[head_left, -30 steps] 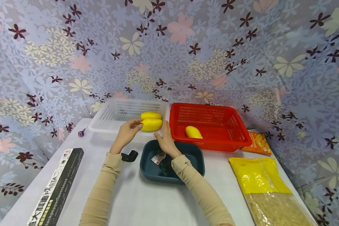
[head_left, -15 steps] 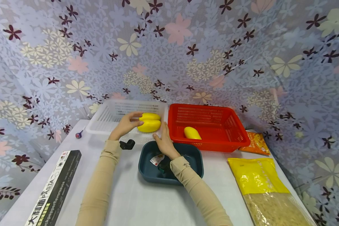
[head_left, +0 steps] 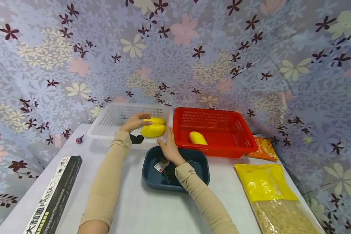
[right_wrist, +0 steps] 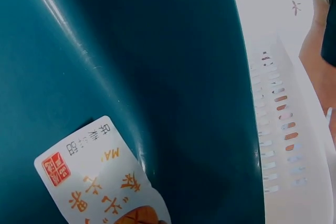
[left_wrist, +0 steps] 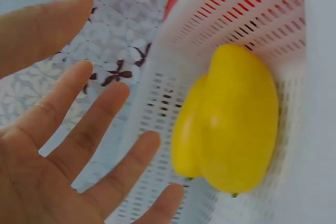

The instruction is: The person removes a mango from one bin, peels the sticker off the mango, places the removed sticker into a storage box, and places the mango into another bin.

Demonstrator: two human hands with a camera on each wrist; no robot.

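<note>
Two yellow mangoes, a front one (head_left: 153, 131) and a back one (head_left: 158, 120), lie side by side at the right end of the white plastic basket (head_left: 100, 127). My left hand (head_left: 134, 122) hovers over this basket; its spread fingers overlap the back mango in the head view. In the left wrist view, that hand (left_wrist: 68, 156) is apart from both mangoes, with nothing in its grasp. My right hand (head_left: 170, 149) holds its fingers straight up along the white basket's front right corner, beside the red basket (head_left: 222, 150). A third mango (head_left: 198, 138) sits in the red basket.
A dark teal basin (head_left: 155, 186) stands below my right forearm, with a white printed card (right_wrist: 100, 174) inside. A long black pasta box (head_left: 54, 195) and a lollipop (head_left: 79, 139) lie at left. At right are an orange packet (head_left: 264, 149) and a yellow-topped bag (head_left: 269, 188).
My left hand has drawn off the front mango's left end and shifted farther back over the basket, its fingers opening. My right hand stays at the corner. The view has shifted slightly.
</note>
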